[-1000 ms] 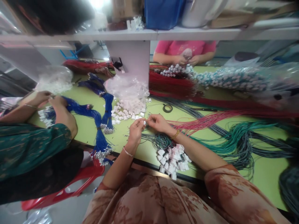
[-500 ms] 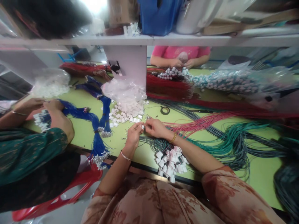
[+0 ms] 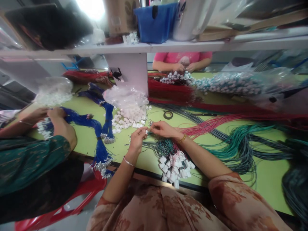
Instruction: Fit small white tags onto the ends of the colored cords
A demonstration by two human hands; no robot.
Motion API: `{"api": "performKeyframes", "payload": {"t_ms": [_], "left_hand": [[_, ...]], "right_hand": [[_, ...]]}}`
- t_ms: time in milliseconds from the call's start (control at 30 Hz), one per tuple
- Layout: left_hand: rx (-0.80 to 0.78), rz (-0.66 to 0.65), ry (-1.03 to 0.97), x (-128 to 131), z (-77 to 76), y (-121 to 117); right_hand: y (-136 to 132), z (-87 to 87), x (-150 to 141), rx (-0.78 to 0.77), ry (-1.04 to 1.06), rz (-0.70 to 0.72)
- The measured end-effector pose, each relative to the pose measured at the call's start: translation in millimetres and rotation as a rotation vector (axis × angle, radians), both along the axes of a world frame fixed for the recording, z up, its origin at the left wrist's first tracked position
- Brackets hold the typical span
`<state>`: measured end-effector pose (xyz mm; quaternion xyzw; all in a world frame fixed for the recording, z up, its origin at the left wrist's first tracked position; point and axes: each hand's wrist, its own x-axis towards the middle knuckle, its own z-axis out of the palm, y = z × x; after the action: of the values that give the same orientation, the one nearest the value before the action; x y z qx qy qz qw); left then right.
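Note:
My left hand is closed in a pinch on a small white connector housing. Close on its right, my right hand has thumb and fingers pressed together at the housing; what it pinches is too small to make out. Metal-tipped wire ends stick out just beyond my right fingers. Below the hands lie coiled dark and green wires and a bunch of white connectors at the table edge. Loose white housings spill from a clear plastic bag behind my left hand.
Red wires, green wires and a black tape roll are on the table. Blue wire bundles lie left, by a co-worker's hands. Another person sits opposite. A shelf crosses above.
The view has tilted slightly upward and shifted right. My right fingers have drawn slightly away from the left hand's fingertips; the white housing stays in my left hand.

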<state>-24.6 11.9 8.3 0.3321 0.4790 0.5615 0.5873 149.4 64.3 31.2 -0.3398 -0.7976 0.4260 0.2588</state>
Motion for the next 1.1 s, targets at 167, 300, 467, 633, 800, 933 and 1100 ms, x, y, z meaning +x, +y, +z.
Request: {"api": "performKeyframes", "payload": {"t_ms": [167,300,467,633,800,933,1100], "left_hand": [[0.021,0.011,0.033,0.5,0.4,-0.2],[0.029,0.006,0.054,3.7,-3.2,0.0],[-0.001,-0.059,0.095,8.3,4.2,-5.7],[0.052,-0.223,0.123,19.4,28.0,-11.6],[0.01,-0.317,0.085,31.0,27.5,-5.0],[-0.02,-0.256,0.013,27.2,14.1,2.8],[-0.066,-0.18,-0.069,20.9,5.8,6.2]], "right_hand": [[-4.3,2.6,-1.9,0.036,-0.017,0.039],[-8.4,-2.4,-6.5,0.108,-0.071,-0.037],[-2.7,-2.8,2.1,0.08,-0.057,-0.04],[26.3,-5.4,24.0,0.135,-0.282,-0.339],[33.2,-22.2,22.8,0.165,-0.561,-0.351],[29.6,-27.5,23.7,0.205,-0.534,-0.395],[28.0,-19.4,20.8,0.219,-0.305,-0.401]]}}
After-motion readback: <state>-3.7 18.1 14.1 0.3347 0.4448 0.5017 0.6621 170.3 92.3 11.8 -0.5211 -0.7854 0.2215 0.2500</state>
